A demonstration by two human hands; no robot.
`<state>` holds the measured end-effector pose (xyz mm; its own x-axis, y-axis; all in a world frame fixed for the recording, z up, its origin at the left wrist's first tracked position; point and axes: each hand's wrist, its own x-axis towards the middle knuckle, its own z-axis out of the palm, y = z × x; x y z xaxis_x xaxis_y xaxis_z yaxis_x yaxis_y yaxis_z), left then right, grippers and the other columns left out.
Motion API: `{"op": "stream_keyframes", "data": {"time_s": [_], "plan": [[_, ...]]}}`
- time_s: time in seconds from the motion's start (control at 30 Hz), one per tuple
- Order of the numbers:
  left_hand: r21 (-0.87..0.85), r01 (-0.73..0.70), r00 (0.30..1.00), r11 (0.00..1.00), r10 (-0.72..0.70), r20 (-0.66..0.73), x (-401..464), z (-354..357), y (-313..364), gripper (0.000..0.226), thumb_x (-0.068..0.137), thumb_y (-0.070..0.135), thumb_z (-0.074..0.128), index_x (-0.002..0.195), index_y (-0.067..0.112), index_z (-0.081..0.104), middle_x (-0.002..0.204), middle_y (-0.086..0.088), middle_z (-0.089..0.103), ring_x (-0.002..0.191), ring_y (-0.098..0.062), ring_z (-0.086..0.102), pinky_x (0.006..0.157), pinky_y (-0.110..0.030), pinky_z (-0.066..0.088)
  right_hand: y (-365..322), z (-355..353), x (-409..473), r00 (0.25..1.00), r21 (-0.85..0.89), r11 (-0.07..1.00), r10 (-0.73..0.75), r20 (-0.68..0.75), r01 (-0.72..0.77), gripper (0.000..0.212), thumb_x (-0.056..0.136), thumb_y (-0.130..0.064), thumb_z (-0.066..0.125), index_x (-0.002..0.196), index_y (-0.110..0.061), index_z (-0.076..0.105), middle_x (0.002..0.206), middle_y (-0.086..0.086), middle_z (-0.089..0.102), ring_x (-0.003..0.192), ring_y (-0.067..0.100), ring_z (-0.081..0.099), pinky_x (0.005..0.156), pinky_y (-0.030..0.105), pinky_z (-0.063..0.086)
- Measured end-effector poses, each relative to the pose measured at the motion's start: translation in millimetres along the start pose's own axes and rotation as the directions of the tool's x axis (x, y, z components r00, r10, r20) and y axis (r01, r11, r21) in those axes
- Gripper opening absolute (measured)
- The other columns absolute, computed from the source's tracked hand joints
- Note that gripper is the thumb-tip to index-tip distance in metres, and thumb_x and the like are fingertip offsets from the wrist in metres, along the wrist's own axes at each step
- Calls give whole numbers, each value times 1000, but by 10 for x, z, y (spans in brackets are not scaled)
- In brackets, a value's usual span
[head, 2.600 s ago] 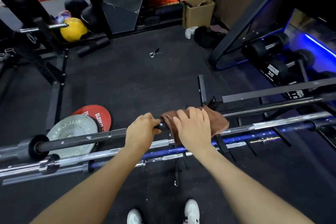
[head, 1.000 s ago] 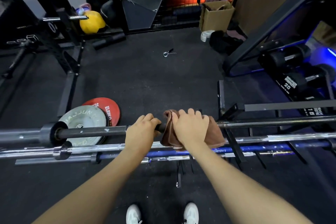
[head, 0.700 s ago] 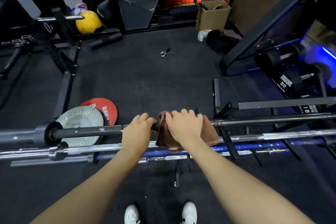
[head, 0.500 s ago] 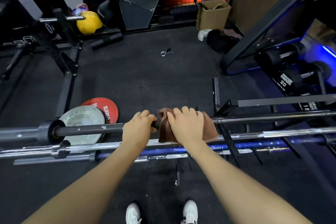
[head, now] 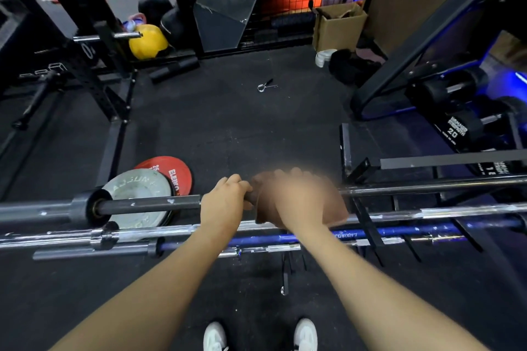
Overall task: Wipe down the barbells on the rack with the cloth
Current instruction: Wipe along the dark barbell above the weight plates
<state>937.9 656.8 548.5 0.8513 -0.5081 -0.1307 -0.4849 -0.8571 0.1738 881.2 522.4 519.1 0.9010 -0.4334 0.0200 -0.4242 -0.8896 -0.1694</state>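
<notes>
The left hand (head: pixel 225 202) curls around the top bar (head: pixel 148 204), gripping it bare. Touching it on its right, the right hand (head: pixel 296 199) is motion-blurred; it lies over the brown cloth (head: pixel 336 209), which drapes the same bar, and its fingers seem wrapped over cloth and bar. Just nearer the person than both hands lie a chrome bar (head: pixel 171 232) and a blue bar (head: pixel 399 234) on the rack (head: pixel 368 219). Beyond the left hand, two plates (head: pixel 142 182) lie on the floor.

Dim gym light overall; blue glow at the right edge, wide-angle bending at the borders, and the right hand (head: pixel 296 196) smeared by motion blur.
</notes>
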Motion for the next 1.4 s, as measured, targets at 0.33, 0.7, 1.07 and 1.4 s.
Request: {"op": "stream_keyframes", "data": {"time_s": [0.33,0.7,1.07,1.4], "plan": [[26,9,1000,1000,-8,-21,-1,37,59,32,94,13,49,121,28,58,110,3,50,105,-16,47,73,-34,50,-144,-140,344,928,65,981,153,339,-185,46,98,-49,28,125,-26,57,133,7,51,125,29,40,106,49,21],[-51,33,999,998,-32,17,74,75,24,33,90,27,60,123,27,59,111,7,51,107,-12,46,69,-28,40,602,31,-37,975,21,992,128,-184,-126,50,89,-54,34,99,-23,71,95,11,63,99,31,57,106,49,32],[-62,18,1000,998,-18,3,15,56,-54,33,92,31,58,124,30,58,111,9,51,106,-10,45,69,-27,42,522,106,-103,966,0,984,-174,-194,177,45,88,-54,33,112,-36,66,109,-3,65,103,22,61,102,47,39],[-12,-19,1000,1000,19,-8,6,49,13,15,92,34,56,102,26,63,101,6,48,97,-12,46,62,-29,43,0,248,-403,992,273,957,-77,-101,102,43,92,-34,46,134,-32,52,148,7,41,140,31,28,111,50,12]]}}
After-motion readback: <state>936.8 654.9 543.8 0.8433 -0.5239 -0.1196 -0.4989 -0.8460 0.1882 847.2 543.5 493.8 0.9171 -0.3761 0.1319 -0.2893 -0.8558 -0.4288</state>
